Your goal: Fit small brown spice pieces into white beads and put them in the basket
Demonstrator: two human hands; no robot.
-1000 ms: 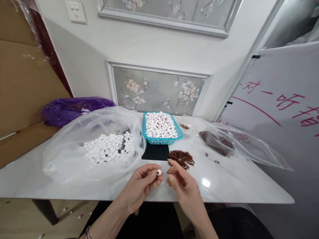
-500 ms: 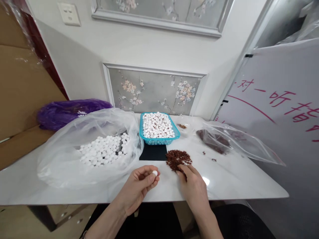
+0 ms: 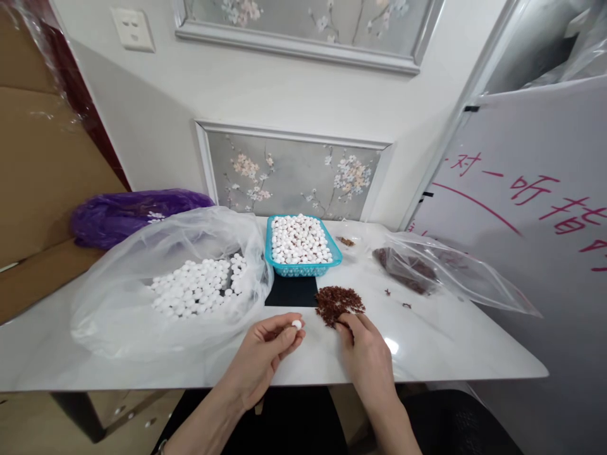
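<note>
Between the thumb and fingers of my left hand [image 3: 268, 347] is a small white ball [image 3: 296, 324], held above the table's front part. My right hand [image 3: 367, 351] reaches to the near edge of a pile of small dark red-brown pieces [image 3: 337, 302], its thumb and fingertips pinched together there. What those fingertips hold, if anything, I cannot make out. Beyond both hands, a blue plastic basket [image 3: 303, 268] is heaped with white balls, with reddish bits showing among them. At the left lies an open clear plastic bag [image 3: 118, 316] with many loose white balls [image 3: 194, 287] inside.
A black flat piece [image 3: 290, 291] lies in front of the basket. On the right are a zip bag [image 3: 465, 275] with dark brown contents and a small clear bag [image 3: 353, 237]. A purple bag [image 3: 128, 218] sits back left beside cardboard [image 3: 42, 164]. The white table [image 3: 450, 347] ends near me.
The white ball has shifted slightly between my left fingers and sits a little higher. My right hand stays at the pile with hardly any movement.
</note>
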